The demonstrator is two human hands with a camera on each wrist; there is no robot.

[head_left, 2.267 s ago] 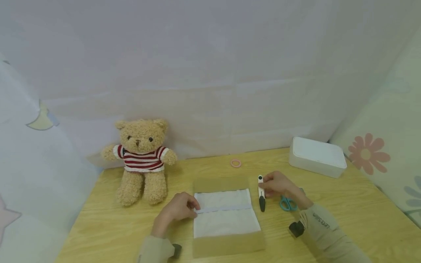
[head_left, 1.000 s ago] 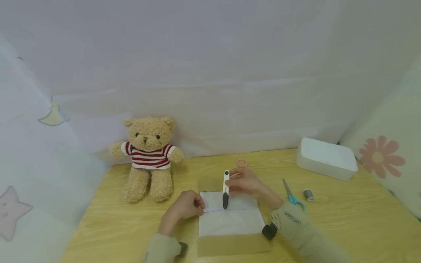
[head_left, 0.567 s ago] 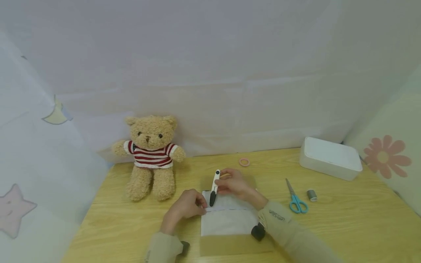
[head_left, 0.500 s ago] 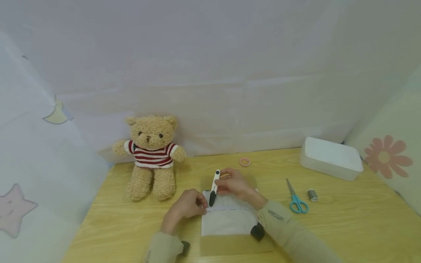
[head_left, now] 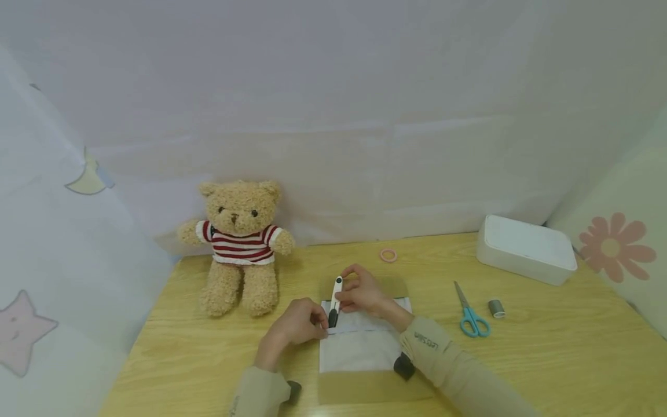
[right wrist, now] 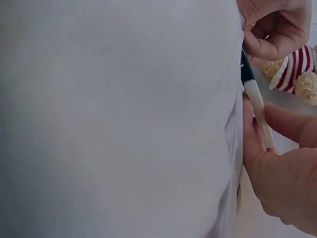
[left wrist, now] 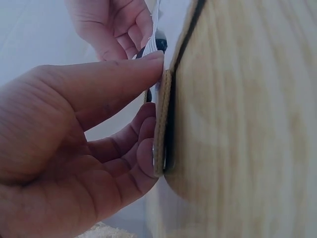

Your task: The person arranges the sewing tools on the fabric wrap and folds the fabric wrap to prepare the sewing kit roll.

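Observation:
A white cloth (head_left: 359, 353) with a pale lavender strip (head_left: 365, 330) across it lies on a tan backing piece (head_left: 372, 387). My left hand (head_left: 297, 324) pinches the cloth's left edge at the strip; in the left wrist view its thumb (left wrist: 133, 72) presses the white edge above a brown stitched border (left wrist: 162, 134). My right hand (head_left: 363, 292) holds a slim white-handled tool (head_left: 336, 292) with a dark tip (head_left: 333, 318), between thumb and fingers. That tip is right at the strip, close beside my left fingertips. In the right wrist view the white cloth fills most of the frame.
A teddy bear (head_left: 239, 243) in a striped sweater sits at the back left. Blue-handled scissors (head_left: 473, 322) and a grey thread spool (head_left: 497, 308) lie to the right. A pink ring (head_left: 388, 255) and a white box (head_left: 526, 249) are farther back on the wooden table (head_left: 573, 347).
My right hand has brought the white-handled tool leftward from the table's right side, over the cloth, to the strip's left end. My left hand has stayed at the cloth's left edge.

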